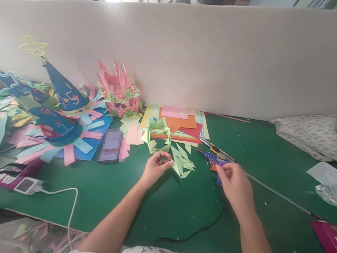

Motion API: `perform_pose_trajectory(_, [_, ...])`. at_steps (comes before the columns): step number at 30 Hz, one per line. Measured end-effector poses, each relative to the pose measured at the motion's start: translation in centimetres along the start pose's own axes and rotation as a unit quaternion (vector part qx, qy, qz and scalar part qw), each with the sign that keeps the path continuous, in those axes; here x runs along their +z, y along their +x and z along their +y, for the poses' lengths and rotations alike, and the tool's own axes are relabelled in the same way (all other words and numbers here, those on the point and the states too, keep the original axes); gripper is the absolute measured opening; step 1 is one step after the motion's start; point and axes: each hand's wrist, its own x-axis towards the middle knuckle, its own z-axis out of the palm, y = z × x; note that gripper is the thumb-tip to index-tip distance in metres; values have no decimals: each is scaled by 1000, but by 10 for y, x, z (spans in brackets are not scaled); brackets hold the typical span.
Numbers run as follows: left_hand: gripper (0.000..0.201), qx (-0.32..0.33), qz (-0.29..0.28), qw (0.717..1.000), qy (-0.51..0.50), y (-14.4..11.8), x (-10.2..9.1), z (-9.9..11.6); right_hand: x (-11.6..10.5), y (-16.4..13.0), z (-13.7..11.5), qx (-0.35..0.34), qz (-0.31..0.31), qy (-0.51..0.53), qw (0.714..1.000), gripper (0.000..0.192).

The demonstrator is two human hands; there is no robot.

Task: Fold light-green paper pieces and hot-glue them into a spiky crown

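Green paper ring (pixel 161 146): stood just beyond the left hand (pixel 157 169), apparently closed, with loose green pieces (pixel 186 163) unattached just to its right. Pinched one green piece (pixel 176 168) with the left; held the right hand (pixel 235 181) bent at the glue gun (pixel 209 156), grip impossible to tell.

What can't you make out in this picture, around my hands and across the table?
In the head view:
Glue gun: handle partly covered by the right hand, so its grip is unclear.
Left hand: its fingers hide whether it pinches or only touches the green paper pieces.
Purple rectangle: blurred into blocks.
Magenta object, lower right: cut off by the bottom edge.
Tall blue hat: band lettering too small to read.
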Motion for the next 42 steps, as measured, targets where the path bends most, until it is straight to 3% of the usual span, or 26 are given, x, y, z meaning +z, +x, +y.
perform_pose_trajectory(4, [34, -10, -24, 1000, -4, -1, 5, -5, 1, 5, -44, -105, -182, 143, 967, 31])
perform_pose_trajectory(7, [34, -5, -33, 999, -1, -2, 6, -6, 13, 15, -71, -109, -286, 195, 932, 30])
perform_pose_trajectory(10, [32, 5, -28, 999, -17, -3, 4, -5, 25, 24, -89, -104, -345, 204, 910, 26])
perform_pose_trajectory(21, [35, 8, 23, 998, -49, -3, 4, -3, 29, 40, -105, -132, -374, 160, 904, 14])
perform_pose_trajectory(27, [36, -29, 104, 993, -45, -2, -1, 0, 28, 58, -115, -223, -286, 139, 922, 20])
perform_pose_trajectory(29, [40, -51, 119, 991, -41, 0, -4, 0, 29, 66, -119, -237, -302, 165, 909, 18])
perform_pose_trajectory(34, [37, -63, 154, 984, -69, 3, -9, -3, 34, 81, -124, -228, -414, 176, 864, 16])
perform_pose_trajectory(40, [14, -78, 138, 984, -76, 3, -10, -8, 33, 88, -129, -209, -412, 160, 872, 17])
perform_pose_trajectory(42, [16, -84, 139, 985, -62, 2, -10, -7, 30, 92, -128, -208, -410, 185, 869, 21])
